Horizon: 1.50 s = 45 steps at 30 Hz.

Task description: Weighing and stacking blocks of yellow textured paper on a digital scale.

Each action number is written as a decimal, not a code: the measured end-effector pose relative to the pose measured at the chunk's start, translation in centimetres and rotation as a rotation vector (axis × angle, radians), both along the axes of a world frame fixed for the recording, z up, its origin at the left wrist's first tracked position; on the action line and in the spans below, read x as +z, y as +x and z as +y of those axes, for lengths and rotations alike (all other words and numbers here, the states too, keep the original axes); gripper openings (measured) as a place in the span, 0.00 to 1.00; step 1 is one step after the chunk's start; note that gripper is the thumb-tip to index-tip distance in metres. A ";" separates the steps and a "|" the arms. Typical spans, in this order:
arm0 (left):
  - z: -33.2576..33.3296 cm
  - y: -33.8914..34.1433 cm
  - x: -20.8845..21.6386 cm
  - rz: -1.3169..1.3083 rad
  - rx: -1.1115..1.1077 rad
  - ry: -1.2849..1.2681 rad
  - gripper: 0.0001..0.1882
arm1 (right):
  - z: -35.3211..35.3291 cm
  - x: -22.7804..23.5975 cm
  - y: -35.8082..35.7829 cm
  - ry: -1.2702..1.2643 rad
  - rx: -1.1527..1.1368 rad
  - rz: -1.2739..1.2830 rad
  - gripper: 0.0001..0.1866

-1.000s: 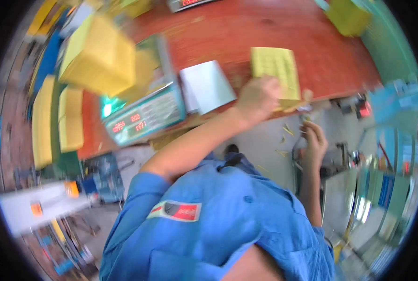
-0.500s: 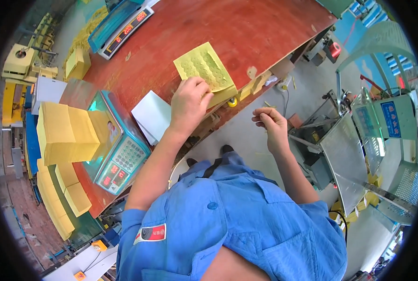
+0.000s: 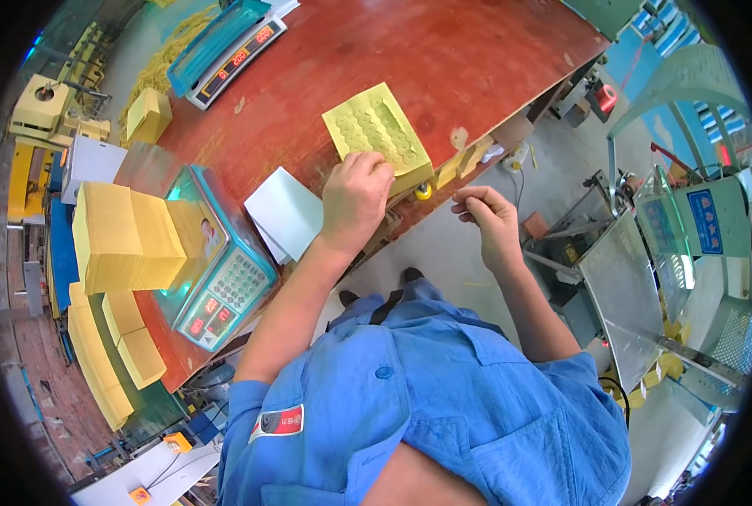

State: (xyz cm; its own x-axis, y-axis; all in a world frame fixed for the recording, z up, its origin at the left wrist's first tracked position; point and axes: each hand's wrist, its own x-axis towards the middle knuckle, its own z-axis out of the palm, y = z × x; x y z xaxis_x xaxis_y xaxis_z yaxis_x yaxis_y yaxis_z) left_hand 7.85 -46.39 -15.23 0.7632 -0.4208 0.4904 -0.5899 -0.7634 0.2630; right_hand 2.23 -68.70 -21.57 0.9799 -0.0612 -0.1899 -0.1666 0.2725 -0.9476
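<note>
A stack of yellow paper sheets [image 3: 374, 131], its top pressed with rows of scalloped round shapes, sits at the near edge of the red table. My left hand [image 3: 357, 196] is closed at the stack's near left corner, its curled fingers on the top sheet's edge. What lies under the fingertips is hidden. Out over the floor, apart from the table, my right hand [image 3: 492, 221] has its thumb and fingers drawn together in a pinch. Whether anything small is between them I cannot make out. White sheets [image 3: 285, 212] lie left of my left hand.
A teal scale [image 3: 224, 282] bears a tall block of yellow paper [image 3: 127, 236] on the left. Farther back on the red table [image 3: 443, 51] stands a second scale [image 3: 233, 59]. More yellow stacks [image 3: 98, 354] lie at far left. A machine with a metal plate [image 3: 620, 291] stands right.
The whole view has shifted slightly, with the table appearing a little lower and to the right. My left hand stays at the stack's near edge, and my right hand keeps its pinch.
</note>
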 end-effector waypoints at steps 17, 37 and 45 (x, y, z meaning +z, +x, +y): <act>0.7 -4.3 -0.2 -0.124 -0.096 -0.059 0.10 | 3.5 6.5 5.6 -0.244 0.292 0.056 0.16; 36.5 -13.8 23.4 0.189 0.421 -1.134 0.13 | 38.5 28.0 5.6 -0.041 0.850 -0.583 0.15; 48.9 -10.8 22.0 0.523 0.597 -0.942 0.15 | 49.9 26.3 10.3 -0.082 0.847 -0.485 0.24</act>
State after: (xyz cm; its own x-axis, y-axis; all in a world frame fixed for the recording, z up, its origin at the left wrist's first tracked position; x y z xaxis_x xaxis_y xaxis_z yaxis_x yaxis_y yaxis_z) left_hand -2.97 2.46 6.74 0.9101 0.4142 -0.0083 0.1280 -0.2620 0.9565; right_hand 12.51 -18.77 4.71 0.6761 0.7037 0.2184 0.1360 0.1721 -0.9756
